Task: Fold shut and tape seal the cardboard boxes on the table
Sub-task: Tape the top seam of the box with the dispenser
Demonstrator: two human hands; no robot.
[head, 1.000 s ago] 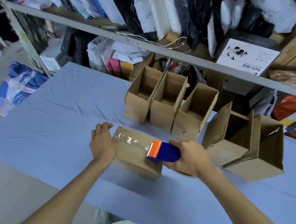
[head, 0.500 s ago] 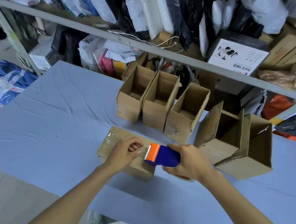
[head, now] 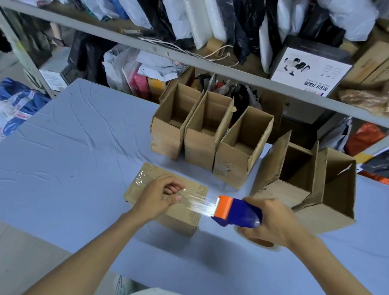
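Closed box [head: 159, 171] at the worktop's [head: 72, 167] front looks nearly sealed: left hand [head: 158, 197], fingers [head: 172, 189] curled, pins the tape [head: 201, 205] down, right hand [head: 270, 222] grips the dispenser [head: 236, 211]. Five open boxes [head: 201, 146] behind it left to do.

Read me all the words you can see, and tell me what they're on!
White-fronted box on the shelf: upside down, seems to read "BARCODE SCANNER" under big Chinese characters, blurred.
Taped box: small print at its right edge, too small to read.
Open box: printed marks, too blurred.
Blue parcel on the floor: red print, unreadable.
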